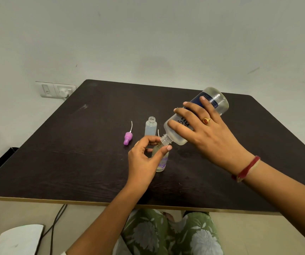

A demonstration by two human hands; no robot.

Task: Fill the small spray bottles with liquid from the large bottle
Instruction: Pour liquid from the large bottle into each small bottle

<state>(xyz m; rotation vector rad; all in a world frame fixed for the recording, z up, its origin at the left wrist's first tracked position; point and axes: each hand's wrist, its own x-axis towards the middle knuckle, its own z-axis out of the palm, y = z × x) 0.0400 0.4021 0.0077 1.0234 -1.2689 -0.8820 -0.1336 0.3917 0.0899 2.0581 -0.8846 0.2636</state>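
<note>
The right grip (203,133) holds the large bottle (216,102) from above, fingers spread across its dark blue label and curved round its body; the bottle is tipped steeply, base raised toward the far right, open neck pointing down and to the left. That neck sits right at the mouth of a small spray bottle (162,163), which stands upright on the dark tabletop (92,162) near the middle; the left grip (144,159) closes round this small bottle's upper part, thumb on the near side and fingers curled behind, so its mouth is mostly hidden. The small bottle is clear with a purple print low on its side; how full it is I cannot tell. A second small bottle (150,128) stands uncapped just behind the left fingers, apart from them. A purple spray cap (128,138) with its thin white tube lies on the tabletop to the left of both bottles. A ring (207,120) sits on a right finger; a red bracelet (247,169) circles the right wrist. A wall socket (57,90) shows beyond the tabletop's far left corner.
</note>
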